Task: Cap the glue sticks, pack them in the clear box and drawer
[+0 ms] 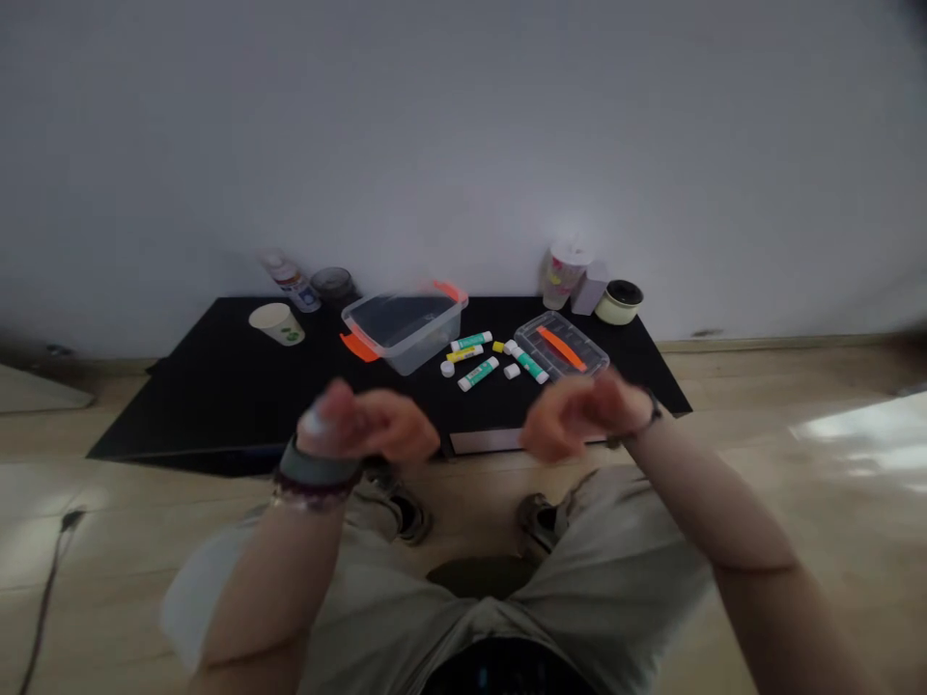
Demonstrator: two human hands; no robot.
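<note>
My left hand [369, 425] hovers over the front edge of the black table, blurred by motion, its fingers loosely curved and apart from the thumb, holding nothing I can see. Facing it, my right hand [572, 415] is held the same way, just in front of the clear compartment box [561, 346] with an orange handle. Between and beyond the hands lie several glue sticks, among them a green one [478, 374], another green one [530, 365] and a yellow one [464, 354]. Loose beside them are a white cap [512, 371] and another white cap [447, 369].
An open clear plastic bin [427, 346] with orange latches stands behind the glue sticks. To its left are a paper cup [277, 323], a spray can [295, 288] and a dark round container [333, 283]. At back right stand a patterned cup [563, 275] and a cream pot [618, 303].
</note>
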